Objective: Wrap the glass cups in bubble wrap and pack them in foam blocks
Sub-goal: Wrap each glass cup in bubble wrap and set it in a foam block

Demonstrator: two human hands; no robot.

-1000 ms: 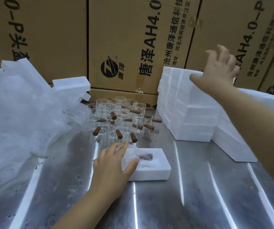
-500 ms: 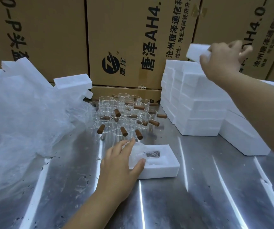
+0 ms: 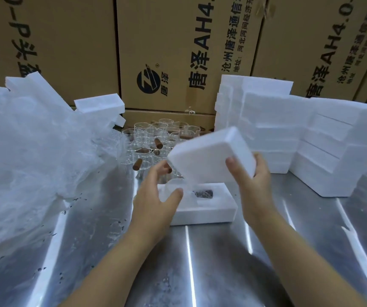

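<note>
The right hand [image 3: 252, 187] grips a foam block [image 3: 209, 158], tilted, above the lower foam block [image 3: 209, 209], which holds a wrapped glass cup [image 3: 202, 193]. The left hand [image 3: 156, 200], fingers spread, touches that lower block's left end. Unwrapped glass cups [image 3: 156, 138] stand behind it.

On the counter [image 3: 200, 262], a foam block [image 3: 206, 209] lies near centre; glass cups [image 3: 156, 138] stand behind it; bubble wrap [image 3: 34, 156] heaps left; stacked foam blocks [image 3: 288, 129] sit right; cardboard boxes [image 3: 178, 52] stand far.

Packing warehouse, stacked cardboard cartons [image 3: 178, 52], steel table [image 3: 222, 262]
</note>
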